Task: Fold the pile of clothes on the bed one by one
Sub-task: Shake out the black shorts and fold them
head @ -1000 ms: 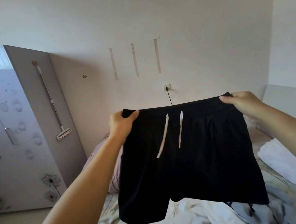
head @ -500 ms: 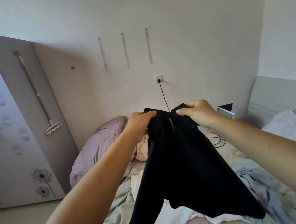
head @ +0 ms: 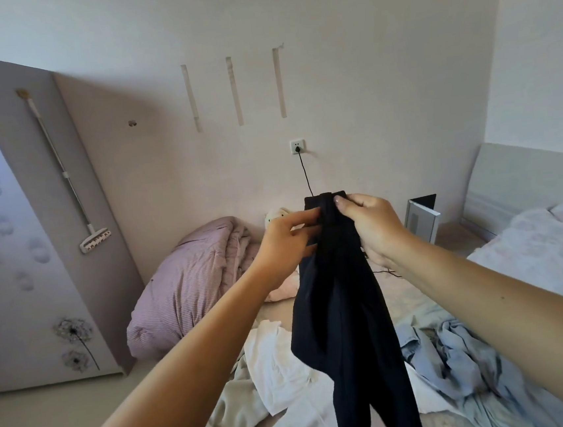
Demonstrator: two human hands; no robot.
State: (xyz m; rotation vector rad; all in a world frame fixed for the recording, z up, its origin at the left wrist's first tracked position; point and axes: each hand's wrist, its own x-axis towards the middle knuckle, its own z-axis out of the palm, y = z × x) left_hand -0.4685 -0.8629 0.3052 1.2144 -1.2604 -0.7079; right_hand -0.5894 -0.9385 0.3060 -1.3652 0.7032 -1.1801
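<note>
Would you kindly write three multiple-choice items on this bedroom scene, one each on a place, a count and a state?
1. Where is the mop?
A. Hung on the wardrobe's side
B. Lying on the bed
C. Propped against the headboard

2. How many tape strips are on the wall above the socket?
A. One
B. Three
C. Five

3. How are the black shorts held?
A. Spread flat on the bed
B. Folded lengthwise, hanging from the hands
C. Balled up in one fist

Answers:
1 A, since it hangs on the wardrobe panel.
2 B, since three strips stand side by side.
3 B, since the right hand pinches the waistband together, the left hand beside it, and the legs dangle.
</note>
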